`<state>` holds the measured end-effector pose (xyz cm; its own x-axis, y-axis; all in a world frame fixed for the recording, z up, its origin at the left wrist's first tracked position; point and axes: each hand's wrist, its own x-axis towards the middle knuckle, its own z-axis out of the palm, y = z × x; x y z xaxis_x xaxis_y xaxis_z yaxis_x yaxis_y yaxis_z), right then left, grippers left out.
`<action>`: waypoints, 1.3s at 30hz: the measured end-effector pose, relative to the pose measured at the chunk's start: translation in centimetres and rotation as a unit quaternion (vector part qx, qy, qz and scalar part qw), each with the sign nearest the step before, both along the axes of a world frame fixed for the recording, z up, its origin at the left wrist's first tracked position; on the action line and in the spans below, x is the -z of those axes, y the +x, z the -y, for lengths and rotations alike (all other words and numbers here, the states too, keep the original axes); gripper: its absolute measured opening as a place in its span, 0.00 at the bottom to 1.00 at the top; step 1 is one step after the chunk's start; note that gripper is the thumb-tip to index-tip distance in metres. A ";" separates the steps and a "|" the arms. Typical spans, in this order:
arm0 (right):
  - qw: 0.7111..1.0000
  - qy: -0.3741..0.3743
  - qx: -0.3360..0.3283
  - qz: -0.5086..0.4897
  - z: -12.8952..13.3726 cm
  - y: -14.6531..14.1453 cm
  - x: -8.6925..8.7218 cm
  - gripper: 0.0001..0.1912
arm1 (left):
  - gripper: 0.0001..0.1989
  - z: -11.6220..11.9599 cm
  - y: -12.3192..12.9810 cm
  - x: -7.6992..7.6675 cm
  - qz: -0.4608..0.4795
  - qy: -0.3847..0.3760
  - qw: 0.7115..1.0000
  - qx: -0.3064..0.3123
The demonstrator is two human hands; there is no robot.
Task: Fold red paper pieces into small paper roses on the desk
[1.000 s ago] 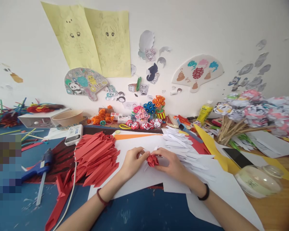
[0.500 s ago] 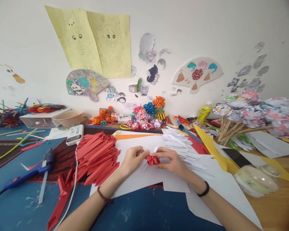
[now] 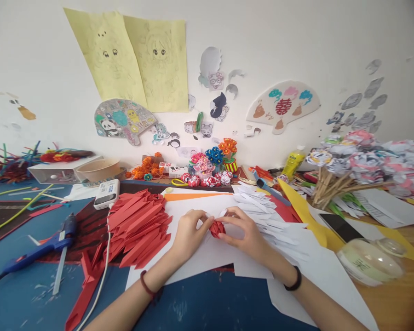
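I found the red folded-paper piece [image 3: 217, 229] towards six o'clock of mid-view, pinched between thumb and fingers by the left hand [image 3: 190, 233] at its nine o'clock side and by the right hand [image 3: 251, 235] at its three. I judged it well advanced yet unconfirmed as complete, with loose red strips [image 3: 140, 227] left over at nine o'clock, white strips [image 3: 257, 202] at two and finished-looking red-and-white balls [image 3: 212, 181] at twelve. Against the earlier frame, the piece appeared rounder and the right hand's fingers arched higher.

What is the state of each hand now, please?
Left hand: closed, pinching the folded red paper piece.
Right hand: closed on the same piece, opposite side.
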<state>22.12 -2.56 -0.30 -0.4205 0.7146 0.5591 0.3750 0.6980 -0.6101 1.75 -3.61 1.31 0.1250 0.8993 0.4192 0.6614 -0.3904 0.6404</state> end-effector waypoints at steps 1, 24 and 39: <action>1.000 -0.001 -0.006 -0.003 0.1 0.0 -0.1 0.15 | 0.13 0.0 0.0 0.0 0.002 -0.001 1.000 -0.002; 0.994 -0.028 -0.096 -0.031 0.1 0.4 -1.0 0.14 | 0.20 -0.6 -0.4 0.0 0.068 -0.087 0.994 0.020; 0.987 0.134 0.079 0.045 0.6 -0.3 -0.3 0.20 | 0.14 0.1 0.2 0.4 0.151 -0.090 0.984 -0.005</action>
